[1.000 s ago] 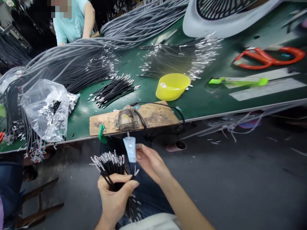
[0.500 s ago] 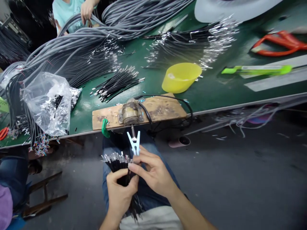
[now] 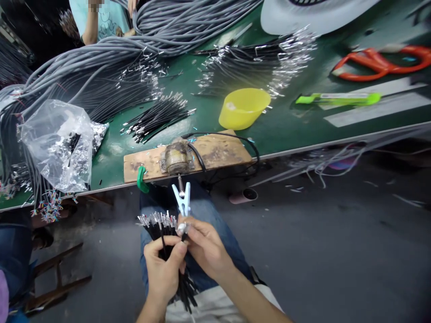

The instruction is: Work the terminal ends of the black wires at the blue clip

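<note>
My left hand [image 3: 163, 264] is closed around a bundle of short black cables [image 3: 155, 229] with bare silvery ends, held above my lap. Its thumb and forefinger pinch one cable that stands apart from the others. My right hand [image 3: 208, 246] is closed too, with thumb and fingers on the silvery foil-like end [image 3: 182, 229] of that cable. Just above the right fingertips, a light blue clothespin [image 3: 182, 202] is fixed on the shaft of a small motor [image 3: 177, 157]. The motor is mounted on a wooden board [image 3: 218, 154] at the table edge.
A green clamp [image 3: 142, 179] grips the board's left end. On the green table [image 3: 188, 119] lie a black cable pile [image 3: 158, 116], a yellow ring [image 3: 244, 107], orange-handled scissors [image 3: 380, 63], a green cutter [image 3: 338, 98], a plastic bag [image 3: 57, 143] and grey cables [image 3: 111, 49]. A co-worker sits opposite.
The view has shifted slightly, so the table things sit further left. A silvery cable end now shows between my right fingers. The co-worker's hands have moved apart.
</note>
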The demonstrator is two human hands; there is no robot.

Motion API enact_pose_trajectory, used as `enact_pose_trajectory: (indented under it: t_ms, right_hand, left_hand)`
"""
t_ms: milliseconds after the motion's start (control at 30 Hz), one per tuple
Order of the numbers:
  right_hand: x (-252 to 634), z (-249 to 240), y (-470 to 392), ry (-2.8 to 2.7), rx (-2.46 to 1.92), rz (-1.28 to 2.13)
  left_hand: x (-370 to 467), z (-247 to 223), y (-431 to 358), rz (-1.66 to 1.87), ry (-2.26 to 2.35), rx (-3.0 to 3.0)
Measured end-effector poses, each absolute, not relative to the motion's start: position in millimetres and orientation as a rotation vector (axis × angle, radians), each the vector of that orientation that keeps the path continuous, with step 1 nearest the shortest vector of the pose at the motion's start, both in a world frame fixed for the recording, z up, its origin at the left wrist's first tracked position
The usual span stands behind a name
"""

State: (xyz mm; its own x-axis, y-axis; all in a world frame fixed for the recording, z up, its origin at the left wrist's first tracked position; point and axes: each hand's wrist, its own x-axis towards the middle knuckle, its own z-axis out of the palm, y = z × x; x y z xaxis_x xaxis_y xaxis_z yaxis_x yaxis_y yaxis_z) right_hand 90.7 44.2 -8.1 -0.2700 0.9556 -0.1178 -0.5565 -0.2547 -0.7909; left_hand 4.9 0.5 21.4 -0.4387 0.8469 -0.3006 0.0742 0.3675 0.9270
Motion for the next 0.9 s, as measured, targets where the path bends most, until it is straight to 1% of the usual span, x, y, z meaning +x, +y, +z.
enact_pose_trajectory:
  t_ms: [33, 100, 267, 433, 500, 633, 667, 700, 767, 900]
  right_hand:
    - [91, -9, 45, -0.691, -0.713, 1.85]
    - [94, -9, 48, -0.635, -0.687, 1.904]
    - [110, -9, 56, -1.024, -0.699, 1.668]
    - [104, -8, 51, -1.028, -0.825, 1.552]
    - [99, -9, 47, -1.075, -0.911, 1.362]
    - [99, -9, 44, -1.327, -0.948, 0.703]
    - [101, -9, 46, -1.391, -0.914, 0.614]
    - [104, -8, 48, -1.446, -0.875, 0.593]
    - [110, -6, 54, -1.492, -0.805, 0.75]
    - [115, -6, 62, -1.282, -0.691, 1.433]
  left_hand:
    - [5, 18, 0, 1.157, 1.762, 0.796]
    - [3, 11, 0, 1.155, 1.734, 0.792]
    - [-3, 2, -2, 1.07, 1.617, 0.828]
    - [1, 13, 0, 1.114, 1.639, 0.833]
    - [4, 16, 1, 1.154, 1.684, 0.83]
    - [5, 14, 2, 1.155, 1.673, 0.778]
    - [4, 13, 2, 1.142, 1.654, 0.77]
    - [3, 12, 2, 1.13, 1.634, 0.768]
    - [1, 10, 4, 1.12, 1.607, 0.771]
    - [-1, 15, 9, 1.145, 1.598, 0.774]
